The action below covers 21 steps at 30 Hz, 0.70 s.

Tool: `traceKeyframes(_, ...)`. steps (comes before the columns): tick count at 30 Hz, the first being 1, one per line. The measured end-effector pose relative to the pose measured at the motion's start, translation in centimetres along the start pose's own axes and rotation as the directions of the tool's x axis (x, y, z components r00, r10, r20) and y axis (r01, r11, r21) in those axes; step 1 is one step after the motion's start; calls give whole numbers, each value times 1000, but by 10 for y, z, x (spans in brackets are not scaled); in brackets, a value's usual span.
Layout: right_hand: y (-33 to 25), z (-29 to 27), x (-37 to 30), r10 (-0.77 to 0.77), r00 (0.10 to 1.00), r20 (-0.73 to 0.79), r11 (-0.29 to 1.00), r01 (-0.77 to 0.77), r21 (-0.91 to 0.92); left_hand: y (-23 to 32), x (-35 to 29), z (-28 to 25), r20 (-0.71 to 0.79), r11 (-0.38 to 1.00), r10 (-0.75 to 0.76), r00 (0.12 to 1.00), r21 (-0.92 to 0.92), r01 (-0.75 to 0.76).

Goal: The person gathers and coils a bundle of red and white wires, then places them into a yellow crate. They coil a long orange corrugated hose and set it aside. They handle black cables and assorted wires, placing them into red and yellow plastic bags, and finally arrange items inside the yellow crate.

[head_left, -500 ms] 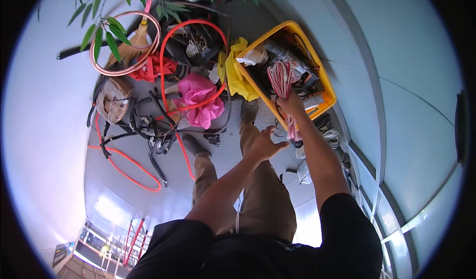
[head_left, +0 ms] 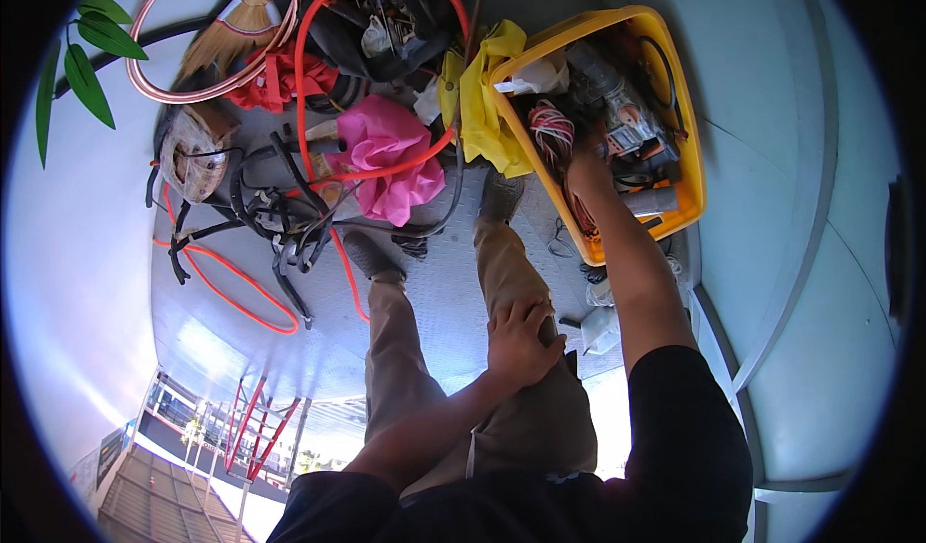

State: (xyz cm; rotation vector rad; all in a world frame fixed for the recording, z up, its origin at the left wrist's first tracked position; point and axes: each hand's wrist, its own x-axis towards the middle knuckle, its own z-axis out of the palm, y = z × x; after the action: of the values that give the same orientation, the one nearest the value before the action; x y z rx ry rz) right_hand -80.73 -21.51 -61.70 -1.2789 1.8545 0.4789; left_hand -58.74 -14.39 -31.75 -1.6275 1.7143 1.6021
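My right hand (head_left: 588, 169) reaches down into the yellow plastic bin (head_left: 693, 172). It is closed around the middle of a bundle of red-and-white cable (head_left: 552, 130), which lies against the bin's left inner side; the fingertips are in shadow. Beside that hand in the bin are a grey-and-orange power tool (head_left: 632, 123), a grey cylinder (head_left: 651, 202) and a crumpled white wrapper (head_left: 540, 73). My left hand (head_left: 523, 345) rests open on my knee, fingers spread over the trouser leg, holding nothing.
Left of the bin lie a yellow cloth (head_left: 492, 99), a pink bag (head_left: 391, 157), an orange hose (head_left: 304, 80) and tangled black tubing (head_left: 256, 220). A copper coil (head_left: 145, 75) and a broom (head_left: 236, 32) are farther left. A pale wall (head_left: 762, 157) stands to the right.
My right hand has lowered the cable bundle deeper into the bin. My left hand has come down from the air onto my knee. The view has shifted, with leaves mostly gone from the top.
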Motion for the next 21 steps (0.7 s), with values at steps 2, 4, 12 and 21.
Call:
traceKeyframes(2, 2, 12, 14, -46, 999, 4, 995, 46, -91, 3, 4, -3, 27, 1000, -9, 1000, 11, 9)
traceKeyframes(4, -1, 22, 31, -50, 999, 12, 996, 50, -75, 7, 6, -2, 1, 1000, -5, 1000, -6, 5)
traceKeyframes(12, -13, -2, 42, -66, 987, -146, 996, 57, -64, 6, 4, 12, 64, 999, 12, 998, 50, -15)
traceKeyframes(21, -16, -105, 0, -34, 998, -45, 905, 49, 423, -4, -1, 22, 83, 999, 24, 996, 33, -27)
